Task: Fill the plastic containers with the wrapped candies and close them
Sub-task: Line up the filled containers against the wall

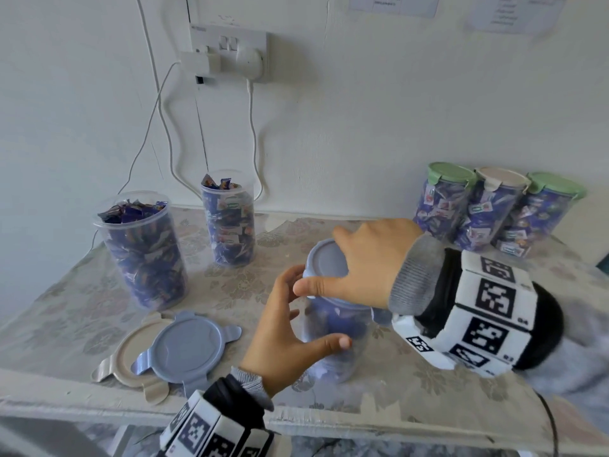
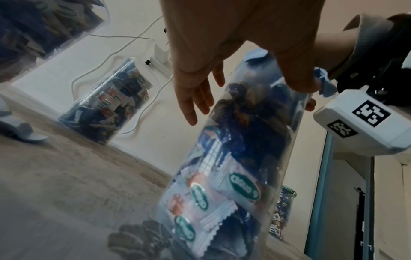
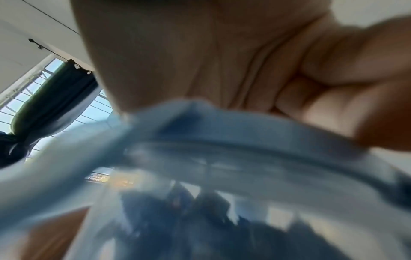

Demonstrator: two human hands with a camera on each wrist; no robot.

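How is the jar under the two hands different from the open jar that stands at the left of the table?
The held jar wears a blue lid; the left jar has none, and its candies rise above the rim. The left hand grips the held jar and the right hand its lid; nothing touches the left jar. Both are clear plastic, full of wrapped candies.

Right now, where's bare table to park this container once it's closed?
Bare: tablecloth between left open container, loose lids and held container; back strip between rear open container and closed containers. Crowded: front-left, back-right corner.
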